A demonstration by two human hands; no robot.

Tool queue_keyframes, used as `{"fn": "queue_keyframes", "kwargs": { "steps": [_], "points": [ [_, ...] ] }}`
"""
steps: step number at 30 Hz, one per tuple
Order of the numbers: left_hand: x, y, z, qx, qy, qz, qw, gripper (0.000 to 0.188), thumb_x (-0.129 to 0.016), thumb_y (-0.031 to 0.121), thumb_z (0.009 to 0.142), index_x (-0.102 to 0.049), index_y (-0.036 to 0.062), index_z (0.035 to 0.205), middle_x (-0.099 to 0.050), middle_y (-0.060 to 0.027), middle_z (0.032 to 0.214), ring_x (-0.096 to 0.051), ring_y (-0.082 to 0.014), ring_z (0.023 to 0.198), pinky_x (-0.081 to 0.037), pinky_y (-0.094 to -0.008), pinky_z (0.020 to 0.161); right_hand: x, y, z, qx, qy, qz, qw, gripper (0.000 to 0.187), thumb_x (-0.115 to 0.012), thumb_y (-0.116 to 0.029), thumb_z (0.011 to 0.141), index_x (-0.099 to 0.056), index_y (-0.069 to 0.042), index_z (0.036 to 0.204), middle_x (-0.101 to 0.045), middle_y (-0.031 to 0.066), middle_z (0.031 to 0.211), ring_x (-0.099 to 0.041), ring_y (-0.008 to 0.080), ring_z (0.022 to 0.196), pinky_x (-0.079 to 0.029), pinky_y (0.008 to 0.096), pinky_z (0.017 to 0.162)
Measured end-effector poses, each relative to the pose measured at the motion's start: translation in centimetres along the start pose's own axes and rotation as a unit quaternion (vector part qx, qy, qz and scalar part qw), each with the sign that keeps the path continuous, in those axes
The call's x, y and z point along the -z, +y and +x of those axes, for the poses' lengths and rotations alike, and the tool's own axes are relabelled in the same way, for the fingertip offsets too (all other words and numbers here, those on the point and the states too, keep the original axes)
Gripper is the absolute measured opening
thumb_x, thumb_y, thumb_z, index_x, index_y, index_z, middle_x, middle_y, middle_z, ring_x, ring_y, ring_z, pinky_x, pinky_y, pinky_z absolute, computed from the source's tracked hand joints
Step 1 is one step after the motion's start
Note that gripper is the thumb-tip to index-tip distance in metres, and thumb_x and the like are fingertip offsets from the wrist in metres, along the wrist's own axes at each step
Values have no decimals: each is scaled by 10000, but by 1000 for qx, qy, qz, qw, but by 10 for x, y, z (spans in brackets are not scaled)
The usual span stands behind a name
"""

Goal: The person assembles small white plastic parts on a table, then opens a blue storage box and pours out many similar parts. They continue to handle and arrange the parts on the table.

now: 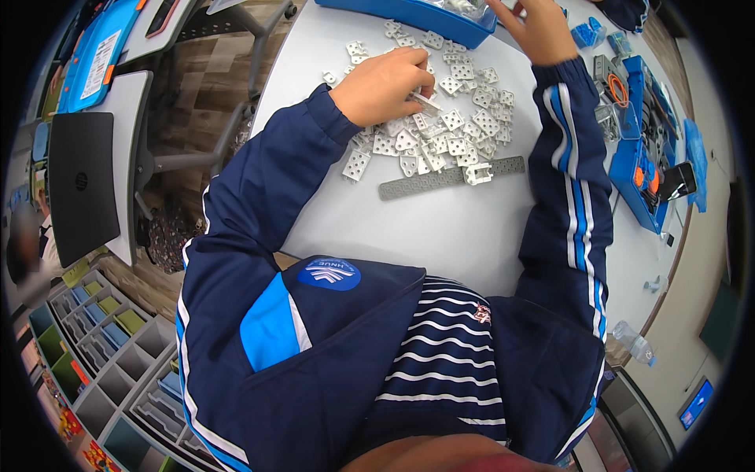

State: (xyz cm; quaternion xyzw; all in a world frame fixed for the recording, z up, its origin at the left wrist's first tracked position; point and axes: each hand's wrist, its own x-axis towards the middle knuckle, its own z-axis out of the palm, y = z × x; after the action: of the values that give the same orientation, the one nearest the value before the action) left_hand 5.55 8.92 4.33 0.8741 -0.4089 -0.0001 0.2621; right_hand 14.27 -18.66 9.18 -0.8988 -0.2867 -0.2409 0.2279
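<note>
Navy jacket, worn over striped shirt. Left hand: pinching one white piece above loose white parts on the pale surface. Right hand: beside blue tray, grip cannot be told. Grey perforated strip: nearer side of the parts.

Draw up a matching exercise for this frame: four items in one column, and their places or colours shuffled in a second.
Column one:
1. Left hand
2. Right hand
3. Long perforated strip
4. Laptop

Column two:
A. Grey, lying on the wearer's side of the heap
B. At the right end of the blue tray
C. Black, on the side table at the left
D. Over the heap of white pieces

Right pairs: 1-D; 2-B; 3-A; 4-C
</note>
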Motion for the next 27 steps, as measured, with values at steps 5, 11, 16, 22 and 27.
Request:
{"fn": "queue_keyframes", "kwargs": {
  "steps": [5, 11, 16, 22, 27],
  "points": [
    [16, -3, 14, -2, 44, -78, 996, 186, -810, 144, 839, -720, 58, 977, -641, -50, 960, -632, -215, 889, -525, -330, 797, 25, -36, -71, -28, -179, 116, 977, 160, -715, -131, 947, -737, -50, 1083, -728, 68, 961, -667, 178, 784, -496, 297, 649],
    [30, -13, 87, 10, 286, -37, 958, 135, -735, 126, 862, -722, 31, 957, -665, -130, 892, -654, -321, 812, -518, -421, 753, 32, -62, -123, -122, -232, 135, 955, 273, -740, -104, 893, -708, -47, 1157, -684, 81, 1020, -651, 201, 835, -504, 310, 701],
    [30, -20, 101, -104, 361, 91, 922, 149, -746, 135, 844, -711, 19, 930, -648, -132, 879, -647, -302, 777, -518, -395, 712, 27, -67, -129, -154, -248, 118, 949, 404, -789, -154, 852, -663, -33, 1217, -611, 99, 1025, -637, 245, 872, -536, 349, 821],
    [34, -24, 26, -22, 59, 58, 996, 317, -816, 192, 852, -729, 92, 1140, -663, -67, 1009, -623, -233, 956, -522, -362, 869, 28, -67, -132, -172, -278, 111, 939, 396, -804, -153, 835, -687, -125, 1213, -593, 86, 1065, -643, 274, 933, -536, 367, 836],
    [19, -14, -4, 6, 28, 24, 999, 384, -852, 223, 804, -733, 132, 1157, -602, -58, 1081, -572, -261, 1072, -506, -377, 927, 27, -69, -135, -155, -264, 139, 942, 288, -799, -131, 832, -692, -117, 1099, -578, 77, 1075, -637, 293, 993, -527, 375, 859]
  ]
}}
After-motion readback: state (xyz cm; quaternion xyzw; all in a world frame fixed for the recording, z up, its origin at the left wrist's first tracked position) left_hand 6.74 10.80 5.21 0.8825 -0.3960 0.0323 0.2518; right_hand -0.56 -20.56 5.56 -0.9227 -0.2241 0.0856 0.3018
